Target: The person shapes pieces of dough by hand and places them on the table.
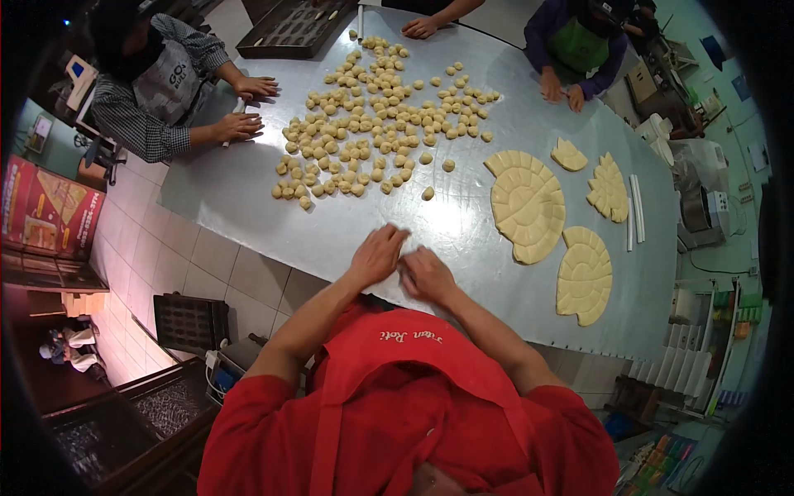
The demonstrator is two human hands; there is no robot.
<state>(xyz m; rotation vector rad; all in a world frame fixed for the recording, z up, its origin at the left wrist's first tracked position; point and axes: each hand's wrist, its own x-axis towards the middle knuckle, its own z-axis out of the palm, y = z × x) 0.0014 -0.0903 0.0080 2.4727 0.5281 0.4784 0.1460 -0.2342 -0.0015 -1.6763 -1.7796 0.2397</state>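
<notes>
Both my hands are at the near edge of the metal table, close together. My left hand is bent over the tabletop, with its fingertips blurred and anything under them hidden. Just right of it is my right hand, its fingers curled and partly smeared. Beyond them many small dough balls lie spread over the middle of the table. To the right are flat dough sheets scored into pieces: a large one, one nearer me and smaller ones farther back.
Two white rods lie at the right. A co-worker's hands rest near a rod at the left edge. Another person's hand and a third person's hands are at the far side. A dark tray sits back left.
</notes>
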